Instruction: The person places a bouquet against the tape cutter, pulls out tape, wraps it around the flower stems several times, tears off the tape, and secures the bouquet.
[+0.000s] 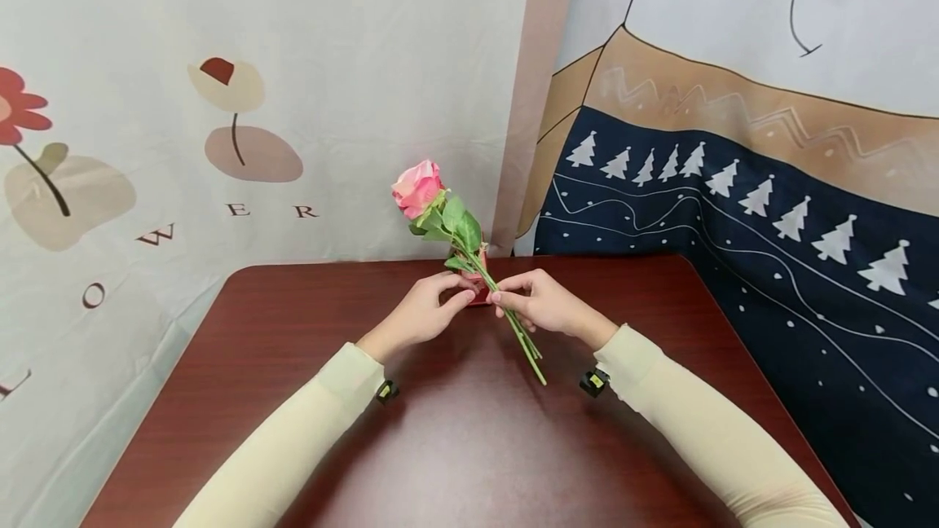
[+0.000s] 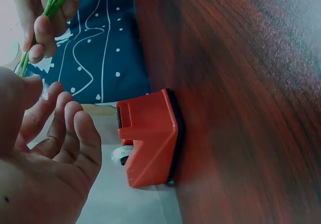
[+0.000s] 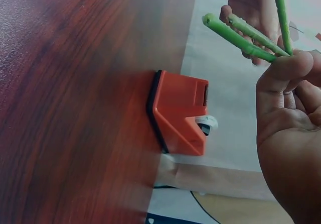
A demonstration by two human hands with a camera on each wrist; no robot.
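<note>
My right hand point(image 1: 550, 304) pinches the green stems point(image 1: 524, 341) of a rose between thumb and fingers. The pink bloom point(image 1: 418, 188) tilts up to the left, with green leaves point(image 1: 458, 225) below it. Cut stem ends point(image 3: 241, 40) show in the right wrist view. Opposite, my left hand point(image 1: 421, 308) is beside the stems, thumb and index fingertips close together. A small shiny clear bit, like a piece of tape point(image 2: 45, 91), shows between those fingertips; its extent is hard to see. A red tape dispenser point(image 2: 150, 118) stands on the table behind the hands, partly hidden in the head view.
The dark red-brown wooden table point(image 1: 469, 446) has its far edge just beyond the dispenser. A white roll point(image 3: 206, 122) sits in the dispenser. Behind hang a pale flower-print curtain point(image 1: 381, 63) and, at right, a navy cloth with white trees point(image 1: 734, 243).
</note>
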